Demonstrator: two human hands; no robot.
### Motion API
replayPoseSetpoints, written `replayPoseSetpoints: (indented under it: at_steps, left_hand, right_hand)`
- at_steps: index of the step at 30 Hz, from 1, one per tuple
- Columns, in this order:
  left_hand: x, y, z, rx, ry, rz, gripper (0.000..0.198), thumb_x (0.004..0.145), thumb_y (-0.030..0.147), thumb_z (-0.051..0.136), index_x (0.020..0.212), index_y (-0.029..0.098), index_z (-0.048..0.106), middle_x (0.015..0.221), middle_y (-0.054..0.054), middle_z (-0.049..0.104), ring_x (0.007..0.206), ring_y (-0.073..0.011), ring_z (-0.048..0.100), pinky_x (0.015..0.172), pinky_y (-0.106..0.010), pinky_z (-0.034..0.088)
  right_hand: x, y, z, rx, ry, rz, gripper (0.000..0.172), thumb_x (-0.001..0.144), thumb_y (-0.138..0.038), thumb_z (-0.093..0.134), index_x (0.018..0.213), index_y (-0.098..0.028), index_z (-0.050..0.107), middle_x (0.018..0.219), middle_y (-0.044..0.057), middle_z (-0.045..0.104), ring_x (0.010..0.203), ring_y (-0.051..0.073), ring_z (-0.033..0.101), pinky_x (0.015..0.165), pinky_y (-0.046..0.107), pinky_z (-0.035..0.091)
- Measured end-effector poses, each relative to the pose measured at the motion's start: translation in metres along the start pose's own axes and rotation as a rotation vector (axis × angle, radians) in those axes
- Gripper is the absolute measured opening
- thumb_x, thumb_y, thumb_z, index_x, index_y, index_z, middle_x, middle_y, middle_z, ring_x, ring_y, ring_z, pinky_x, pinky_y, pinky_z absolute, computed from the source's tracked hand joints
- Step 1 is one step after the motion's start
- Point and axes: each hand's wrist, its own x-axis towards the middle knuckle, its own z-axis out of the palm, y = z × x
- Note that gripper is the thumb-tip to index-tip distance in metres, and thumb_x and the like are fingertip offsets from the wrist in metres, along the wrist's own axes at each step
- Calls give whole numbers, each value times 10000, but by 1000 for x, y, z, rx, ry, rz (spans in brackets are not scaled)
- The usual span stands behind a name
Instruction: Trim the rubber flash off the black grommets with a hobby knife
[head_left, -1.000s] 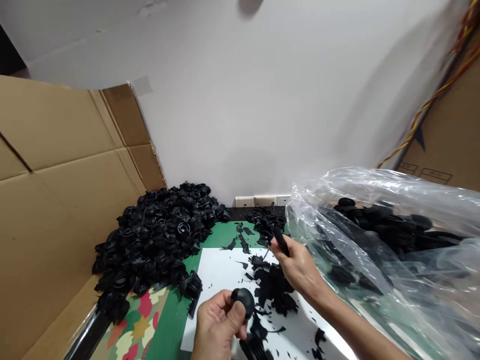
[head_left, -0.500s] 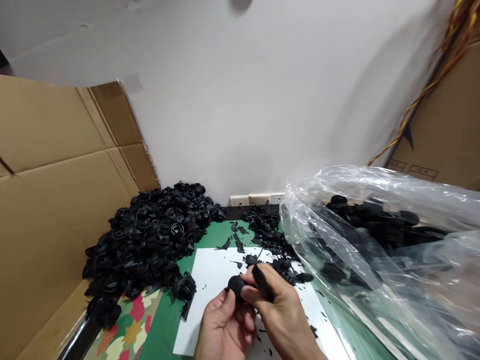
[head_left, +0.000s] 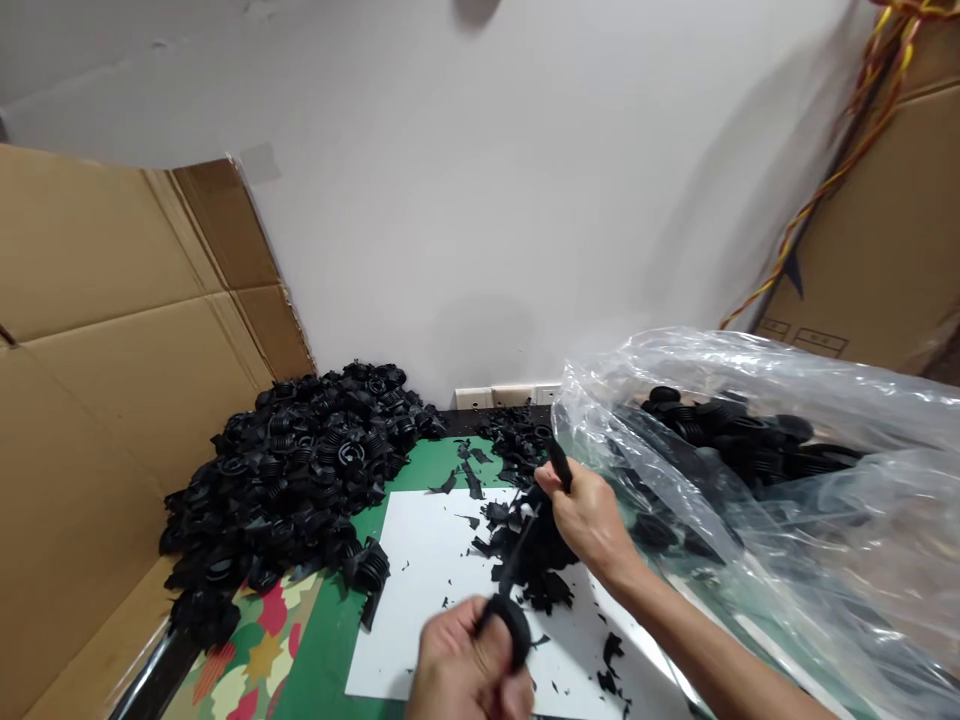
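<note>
Near the bottom of the head view, my left hand (head_left: 469, 665) is closed around a round black rubber part (head_left: 516, 632), partly hidden by the fingers. Farther forward and to the right, my right hand (head_left: 589, 515) is wrapped round a dark stick-like tool (head_left: 558, 462), its end sticking up above the fist. A thin dark streak (head_left: 513, 565) runs between the two hands; blur hides whether it is the tool's blade or a strip of rubber. Below the right hand, black rubber scraps (head_left: 551, 590) lie on a white sheet (head_left: 420, 560).
A large pile of ribbed black rubber parts (head_left: 300, 470) is on the left, against a cardboard panel (head_left: 112, 400). More black parts (head_left: 735, 430) sit in a clear plastic bag (head_left: 615, 400) on the right. Wall sockets (head_left: 510, 396) show behind the green surface (head_left: 431, 465).
My right hand has moved forward and away from the left, still gripping the dark tool. My left hand has turned and lowered slightly with the rubber part. Scraps now show between them.
</note>
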Motion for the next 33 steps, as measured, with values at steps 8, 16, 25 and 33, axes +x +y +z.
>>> replayPoseSetpoints:
  at_steps: [8, 16, 25, 33]
  left_hand:
    - [1, 20, -3, -27, -37, -83, 311, 607, 407, 765, 642, 141, 607, 505, 29, 515, 383, -65, 404, 396, -205, 263]
    - [6, 27, -22, 569, 274, 385, 224, 524, 269, 801, 631, 134, 658, 551, 27, 541, 518, -87, 429, 494, -183, 334]
    - [0, 35, -19, 330, 150, 175, 292, 618, 272, 754, 875, 135, 735, 696, -14, 593, 484, -54, 412, 486, -184, 337]
    - [6, 27, -9, 293, -126, 116, 328, 633, 267, 766, 915, 106, 724, 633, -21, 557, 507, -62, 366, 461, -180, 285]
  right_hand:
    - [-20, -3, -7, 15, -233, -91, 257, 776, -380, 416, 573, -228, 375, 568, -37, 375, 548, 147, 350, 524, 266, 265]
    - [-31, 1, -21, 14, -230, -31, 308, 814, -457, 388, 610, -225, 392, 575, -39, 359, 526, 139, 332, 509, 273, 276]
    - [-45, -2, -16, -50, -468, -49, 151, 746, -255, 522, 605, -201, 514, 649, 0, 544, 632, 183, 502, 583, 286, 386]
    - [-60, -27, 5, 315, -453, -161, 135, 726, -149, 517, 598, -185, 542, 711, 16, 525, 690, 171, 523, 619, 271, 411]
